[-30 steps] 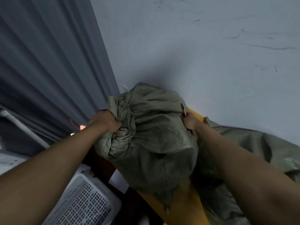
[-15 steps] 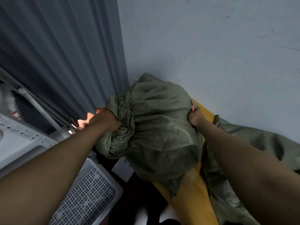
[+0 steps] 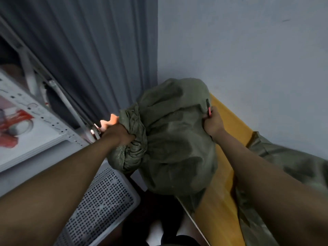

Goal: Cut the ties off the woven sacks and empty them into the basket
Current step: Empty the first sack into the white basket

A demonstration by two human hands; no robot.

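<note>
A full olive-green woven sack (image 3: 175, 139) lies on its side at the left end of a yellow table (image 3: 223, 183), overhanging its edge. My left hand (image 3: 119, 134) is clenched on the sack's bunched, twisted neck (image 3: 133, 139). My right hand (image 3: 213, 122) grips the far right side of the sack and also pinches a small red and black tool (image 3: 209, 107) against it. A white perforated plastic basket (image 3: 99, 201) stands on the floor below and to the left of the sack. No tie shows on the neck.
A second green woven sack (image 3: 284, 166) lies flat along the table by the pale wall. A grey curtain (image 3: 88, 50) hangs at the left. A white shelf (image 3: 35, 135) with red items juts in from the left, above the basket.
The sack has slid left along the table toward the basket, both hands keeping their grip. My view has swung left, bringing the white shelf into sight.
</note>
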